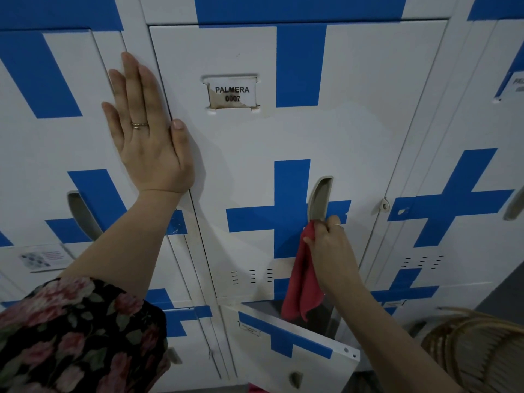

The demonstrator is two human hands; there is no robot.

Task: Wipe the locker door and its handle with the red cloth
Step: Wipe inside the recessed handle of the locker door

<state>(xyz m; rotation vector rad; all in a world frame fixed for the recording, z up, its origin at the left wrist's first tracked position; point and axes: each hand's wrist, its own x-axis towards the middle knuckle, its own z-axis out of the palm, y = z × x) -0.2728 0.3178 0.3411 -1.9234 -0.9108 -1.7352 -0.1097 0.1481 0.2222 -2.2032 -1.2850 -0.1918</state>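
The white locker door (pixel 243 143) with blue cross stripes fills the middle of the view and carries a name label (pixel 232 93). Its grey recessed handle (pixel 320 198) sits right of centre. My right hand (pixel 330 245) grips the red cloth (pixel 303 279) just under the handle, fingertips touching the handle's lower end, and most of the cloth hangs down. My left hand (pixel 147 129) lies flat with fingers spread against the door's left edge and the frame beside it.
Matching lockers stand to the left (pixel 56 137) and right (pixel 459 165). Below, a lower locker door (pixel 292 350) hangs open, swung outward toward me. A wicker basket (pixel 482 347) sits at the bottom right. My floral sleeve (pixel 76 336) fills the bottom left.
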